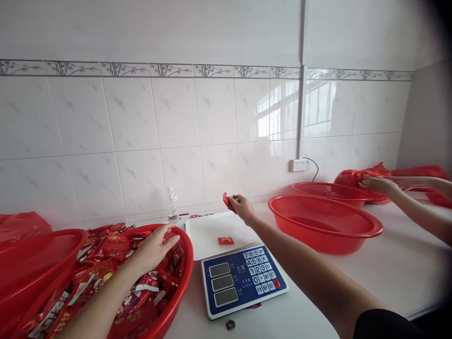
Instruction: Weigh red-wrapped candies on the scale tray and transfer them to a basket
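Observation:
My left hand [152, 249] hovers over the right side of a red plastic basket [189, 263] heaped with red snack packets [109, 247]. Its fingers are stretched and apart, with nothing in them. Above the white pan of a digital scale [208, 235], my right hand [245, 210] pinches small red wrapped packets [229, 202]; how many I cannot tell. One flat red packet [226, 241] lies on the pan below. The scale's blue keypad panel [243, 278] faces me.
Red colanders [318, 240] stand right of the scale, another [38, 245] at far left. A clear bottle [172, 205] stands by the tiled wall. A small dark object [230, 324] lies before the scale. At right, another person's hands [379, 183] handle a red bag [348, 178].

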A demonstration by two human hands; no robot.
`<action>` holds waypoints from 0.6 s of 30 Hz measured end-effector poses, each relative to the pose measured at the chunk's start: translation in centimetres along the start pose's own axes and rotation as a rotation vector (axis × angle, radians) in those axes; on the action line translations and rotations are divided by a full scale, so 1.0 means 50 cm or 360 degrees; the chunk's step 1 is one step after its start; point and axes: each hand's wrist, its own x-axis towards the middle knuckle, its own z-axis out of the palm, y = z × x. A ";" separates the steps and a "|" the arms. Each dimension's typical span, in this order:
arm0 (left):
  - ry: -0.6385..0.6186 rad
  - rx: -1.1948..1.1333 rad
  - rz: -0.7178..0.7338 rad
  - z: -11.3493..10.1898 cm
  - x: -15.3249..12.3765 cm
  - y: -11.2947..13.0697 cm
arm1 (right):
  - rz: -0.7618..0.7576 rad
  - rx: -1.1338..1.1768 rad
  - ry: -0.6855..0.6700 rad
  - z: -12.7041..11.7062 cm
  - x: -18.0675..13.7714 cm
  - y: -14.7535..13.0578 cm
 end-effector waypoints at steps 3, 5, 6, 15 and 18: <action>-0.0072 -0.0005 0.0051 0.001 0.000 0.001 | 0.0090 -0.0129 0.0207 -0.091 0.031 0.048; -0.0154 0.0013 0.0048 0.003 -0.003 0.005 | 0.0153 -0.0265 0.0316 -0.160 0.043 0.084; -0.0199 0.0025 0.0042 0.004 -0.005 0.008 | 0.0187 -0.0343 0.0351 -0.195 0.046 0.103; -0.0373 -0.0019 0.0105 0.012 -0.013 0.018 | 0.0451 -0.0873 0.0067 -0.371 0.002 0.231; -0.0358 -0.0042 0.0117 0.013 -0.008 0.018 | 0.0338 -0.0929 -0.0045 -0.344 -0.004 0.212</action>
